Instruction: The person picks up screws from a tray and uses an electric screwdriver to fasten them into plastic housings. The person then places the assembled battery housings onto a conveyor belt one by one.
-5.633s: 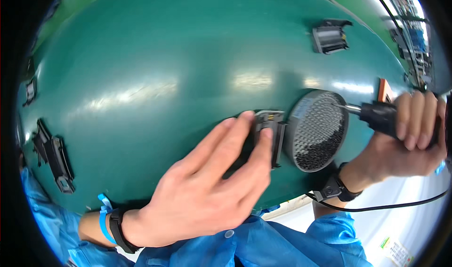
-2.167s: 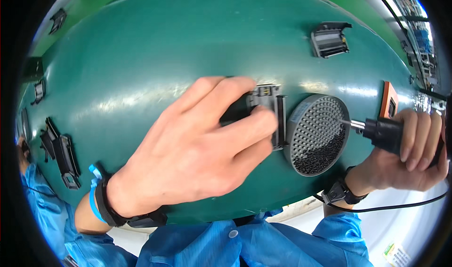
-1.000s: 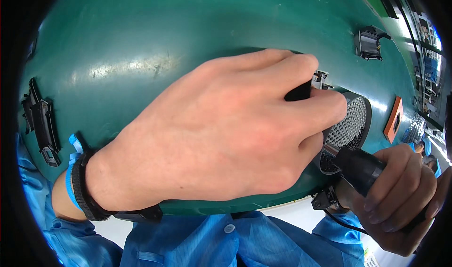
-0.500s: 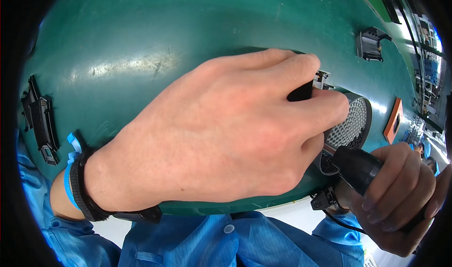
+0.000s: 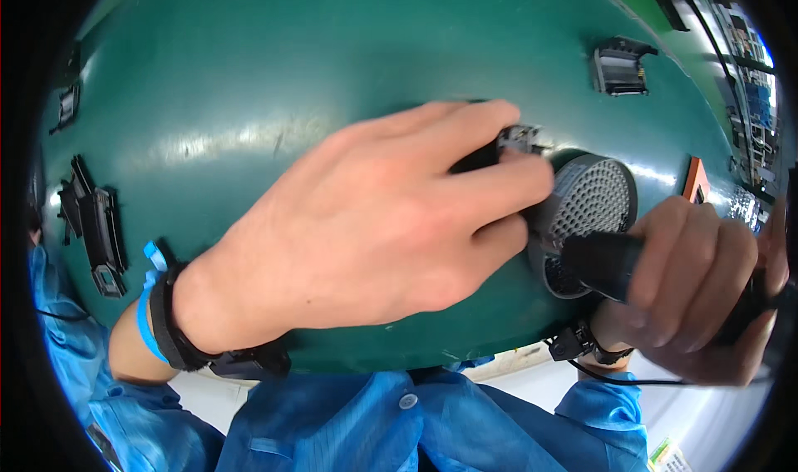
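My left hand (image 5: 374, 214) is closed around a black plastic part (image 5: 475, 159) with a small metal-and-plastic end (image 5: 520, 138) showing past the fingertips. Most of that part is hidden beneath the hand. On the right, my right hand (image 5: 694, 281) wraps around a black screwdriver (image 5: 600, 264) with a thick handle, tilted toward the left. Its shaft passes over a round grey screw dish (image 5: 592, 197) with a perforated plate. The screwdriver's tip is blurred near the dish's left side, beside my left fingers.
Black plastic frames (image 5: 100, 222) lie on the green table (image 5: 274, 39) at the left. A dark grey housing (image 5: 622, 66) sits at the far right. An orange block (image 5: 696, 181) is by the right edge. A black cable (image 5: 632, 381) runs from my right wrist.
My right hand and the screwdriver have moved away from me, and the screwdriver lies flatter. My left hand has shifted a little left with the black part. The view has shifted slightly.
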Tool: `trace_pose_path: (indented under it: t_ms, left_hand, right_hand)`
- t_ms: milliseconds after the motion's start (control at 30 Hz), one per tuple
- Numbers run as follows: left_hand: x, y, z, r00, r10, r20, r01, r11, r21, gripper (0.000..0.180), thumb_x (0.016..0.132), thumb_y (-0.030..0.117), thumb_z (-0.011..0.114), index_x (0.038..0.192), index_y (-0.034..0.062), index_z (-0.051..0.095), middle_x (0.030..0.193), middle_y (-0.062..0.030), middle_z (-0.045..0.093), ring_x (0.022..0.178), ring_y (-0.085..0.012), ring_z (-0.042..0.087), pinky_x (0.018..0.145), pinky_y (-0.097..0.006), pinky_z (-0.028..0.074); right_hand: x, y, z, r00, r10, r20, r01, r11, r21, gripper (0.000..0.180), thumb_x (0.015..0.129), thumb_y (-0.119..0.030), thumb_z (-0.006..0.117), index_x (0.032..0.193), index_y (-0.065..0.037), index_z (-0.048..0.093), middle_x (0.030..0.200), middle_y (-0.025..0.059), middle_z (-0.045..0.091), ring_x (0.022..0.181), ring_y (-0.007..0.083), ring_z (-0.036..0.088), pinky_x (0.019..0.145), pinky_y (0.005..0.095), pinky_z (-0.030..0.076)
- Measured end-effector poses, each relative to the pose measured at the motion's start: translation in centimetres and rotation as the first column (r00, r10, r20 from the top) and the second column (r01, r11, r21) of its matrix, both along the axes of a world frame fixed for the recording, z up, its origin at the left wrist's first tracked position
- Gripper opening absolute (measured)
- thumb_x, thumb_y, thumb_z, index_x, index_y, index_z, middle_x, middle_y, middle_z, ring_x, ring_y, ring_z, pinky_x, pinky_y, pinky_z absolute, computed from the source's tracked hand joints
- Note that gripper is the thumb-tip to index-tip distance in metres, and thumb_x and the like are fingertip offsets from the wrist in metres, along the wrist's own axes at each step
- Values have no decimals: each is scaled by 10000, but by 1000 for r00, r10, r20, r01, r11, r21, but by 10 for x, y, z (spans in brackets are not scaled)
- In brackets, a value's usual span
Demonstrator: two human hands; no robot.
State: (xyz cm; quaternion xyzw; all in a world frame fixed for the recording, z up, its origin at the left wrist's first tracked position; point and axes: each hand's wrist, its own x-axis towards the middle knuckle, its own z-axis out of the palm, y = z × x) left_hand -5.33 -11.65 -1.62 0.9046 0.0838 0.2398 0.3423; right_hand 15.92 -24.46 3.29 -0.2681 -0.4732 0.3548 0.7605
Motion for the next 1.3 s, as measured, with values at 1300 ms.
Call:
trace_pose_path:
  t_ms: [1300]
  left_hand:
    - [-1,5,13,994,-85,-64,96,976,196,366,660,198,869,957,13,762,1128,-128,685,1251,-406,647,933,-510,595]
  right_hand:
    - [35,-4,22,896,-379,230,418,895,-157,149,1029,-222,477,990,-109,566,584,-52,390,476,56,367,636,251,448]
